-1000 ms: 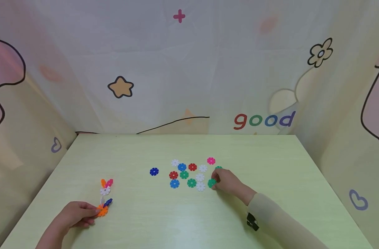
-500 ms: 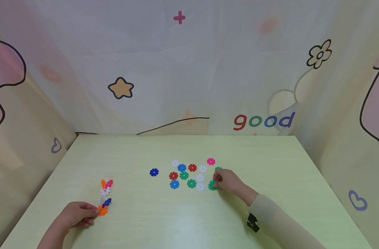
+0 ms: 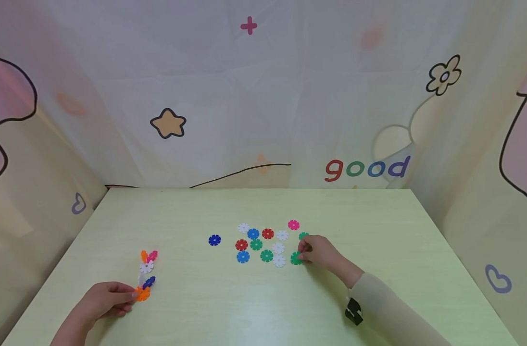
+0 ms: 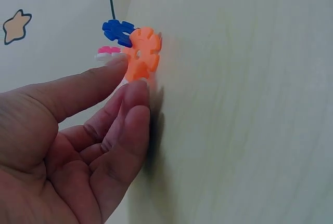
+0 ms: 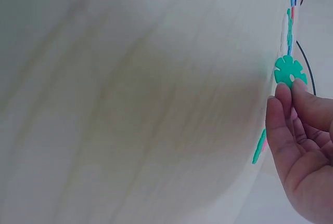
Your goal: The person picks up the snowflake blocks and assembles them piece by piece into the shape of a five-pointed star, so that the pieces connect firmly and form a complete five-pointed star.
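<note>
At the left of the table, my left hand [image 3: 108, 299] pinches an orange notched disc [image 3: 143, 294] between thumb and fingers. A dark blue disc [image 3: 149, 282] and a white one are slotted into that disc; beyond them lie a white disc [image 3: 146, 267], a pink one and an orange one, joined together. In the left wrist view the orange disc [image 4: 144, 52] stands on edge at the fingertips of my hand [image 4: 88, 141]. My right hand [image 3: 324, 252] pinches a green disc [image 3: 295, 258]. The right wrist view shows this green disc [image 5: 289, 71] tilted up in my hand [image 5: 304, 146].
Several loose discs lie flat mid-table, among them a dark blue one [image 3: 214, 240], a red one [image 3: 268, 233] and a pink one [image 3: 293, 225]. Another green disc [image 3: 304, 236] lies just beyond my right hand. A printed curtain [image 3: 263, 96] stands behind the table.
My right hand has shifted slightly to the right and nearer, with the green disc in its fingers. The left hand has barely moved.
</note>
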### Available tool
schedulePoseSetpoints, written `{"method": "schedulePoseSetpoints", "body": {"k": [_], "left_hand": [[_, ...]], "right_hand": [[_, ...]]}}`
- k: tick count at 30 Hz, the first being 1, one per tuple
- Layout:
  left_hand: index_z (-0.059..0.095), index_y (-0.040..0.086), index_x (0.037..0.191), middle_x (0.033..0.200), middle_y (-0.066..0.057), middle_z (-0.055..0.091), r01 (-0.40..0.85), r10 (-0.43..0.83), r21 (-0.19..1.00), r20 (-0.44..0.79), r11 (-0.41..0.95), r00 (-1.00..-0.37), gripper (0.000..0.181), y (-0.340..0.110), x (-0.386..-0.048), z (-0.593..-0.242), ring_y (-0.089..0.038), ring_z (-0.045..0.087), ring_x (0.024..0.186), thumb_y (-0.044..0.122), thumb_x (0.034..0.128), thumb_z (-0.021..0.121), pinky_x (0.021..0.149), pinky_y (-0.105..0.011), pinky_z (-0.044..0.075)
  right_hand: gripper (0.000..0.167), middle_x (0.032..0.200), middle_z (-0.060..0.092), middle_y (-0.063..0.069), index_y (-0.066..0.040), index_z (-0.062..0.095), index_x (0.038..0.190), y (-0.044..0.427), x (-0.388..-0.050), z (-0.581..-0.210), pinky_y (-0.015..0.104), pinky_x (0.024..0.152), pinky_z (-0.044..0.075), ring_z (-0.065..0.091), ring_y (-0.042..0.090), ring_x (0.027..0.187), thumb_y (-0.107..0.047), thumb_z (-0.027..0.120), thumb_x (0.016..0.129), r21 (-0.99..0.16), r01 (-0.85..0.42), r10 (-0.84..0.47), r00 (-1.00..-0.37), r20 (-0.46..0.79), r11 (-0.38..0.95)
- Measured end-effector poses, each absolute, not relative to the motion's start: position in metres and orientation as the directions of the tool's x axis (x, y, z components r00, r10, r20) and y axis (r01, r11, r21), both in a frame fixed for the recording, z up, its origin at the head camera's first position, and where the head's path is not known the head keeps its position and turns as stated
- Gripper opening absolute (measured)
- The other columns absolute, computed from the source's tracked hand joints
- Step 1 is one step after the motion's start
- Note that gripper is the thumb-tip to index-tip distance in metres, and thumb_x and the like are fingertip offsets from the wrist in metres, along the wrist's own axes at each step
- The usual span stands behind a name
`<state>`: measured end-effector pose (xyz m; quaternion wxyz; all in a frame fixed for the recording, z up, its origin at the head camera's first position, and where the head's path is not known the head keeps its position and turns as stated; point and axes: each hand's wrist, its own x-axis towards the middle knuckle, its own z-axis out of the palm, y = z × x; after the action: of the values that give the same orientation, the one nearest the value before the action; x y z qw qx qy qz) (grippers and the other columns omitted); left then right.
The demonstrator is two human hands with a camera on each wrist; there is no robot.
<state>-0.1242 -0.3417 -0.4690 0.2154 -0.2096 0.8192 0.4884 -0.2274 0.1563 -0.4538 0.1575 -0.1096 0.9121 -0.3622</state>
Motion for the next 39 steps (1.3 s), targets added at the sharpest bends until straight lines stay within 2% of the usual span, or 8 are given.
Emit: {"method": "schedulePoseSetpoints", "body": {"k": [6, 20, 29, 39], "left_hand": [[0.064, -0.011, 0.115, 0.085, -0.002, 0.073, -0.573, -0.166, 0.679, -0.568, 0.459, -0.806, 0.031, -0.345, -0.125, -0.468, -0.014, 0.068, 0.074, 0.013, 0.0974, 0.069, 0.072, -0.027, 0.062], [0.062, -0.008, 0.122, 0.095, -0.004, 0.073, -0.514, -0.147, 0.686, -0.521, 0.515, -0.841, 0.037, -0.334, -0.127, -0.447, -0.014, 0.065, 0.080, 0.020, 0.0986, 0.068, 0.074, -0.027, 0.061], [0.064, -0.007, 0.119, 0.095, -0.003, 0.073, -0.389, -0.052, 0.747, -0.432, 0.539, -0.900, 0.034, -0.306, -0.133, -0.433, -0.014, 0.065, 0.081, 0.021, 0.0991, 0.068, 0.073, -0.025, 0.061], [0.066, -0.006, 0.121, 0.098, -0.009, 0.075, -0.278, 0.045, 0.780, -0.364, 0.561, -0.930, 0.036, -0.271, -0.145, -0.431, -0.017, 0.069, 0.082, 0.022, 0.0985, 0.069, 0.076, -0.031, 0.063]], "right_hand": [[0.007, 0.085, 0.063, 0.008, 0.001, 0.065, 0.094, 0.158, -0.226, -0.451, 0.022, 0.068, 0.052, 0.057, 0.014, 0.074, -0.002, 0.071, 0.093, -0.700, -0.097, -0.315, -0.930, -0.191, 0.708], [0.006, 0.089, 0.066, 0.009, 0.000, 0.064, 0.098, 0.160, -0.223, -0.432, 0.026, 0.073, 0.058, 0.061, 0.013, 0.077, -0.004, 0.069, 0.095, -0.719, -0.145, -0.333, -0.935, -0.126, 0.680], [0.009, 0.092, 0.068, 0.009, -0.002, 0.063, 0.100, 0.157, -0.216, -0.415, 0.027, 0.074, 0.057, 0.063, 0.013, 0.079, -0.006, 0.070, 0.095, -0.731, -0.145, -0.320, -0.942, -0.104, 0.666], [0.010, 0.096, 0.069, 0.009, -0.002, 0.064, 0.103, 0.160, -0.204, -0.404, 0.028, 0.080, 0.058, 0.062, 0.015, 0.083, -0.003, 0.069, 0.095, -0.763, -0.140, -0.319, -0.943, -0.092, 0.632]]}}
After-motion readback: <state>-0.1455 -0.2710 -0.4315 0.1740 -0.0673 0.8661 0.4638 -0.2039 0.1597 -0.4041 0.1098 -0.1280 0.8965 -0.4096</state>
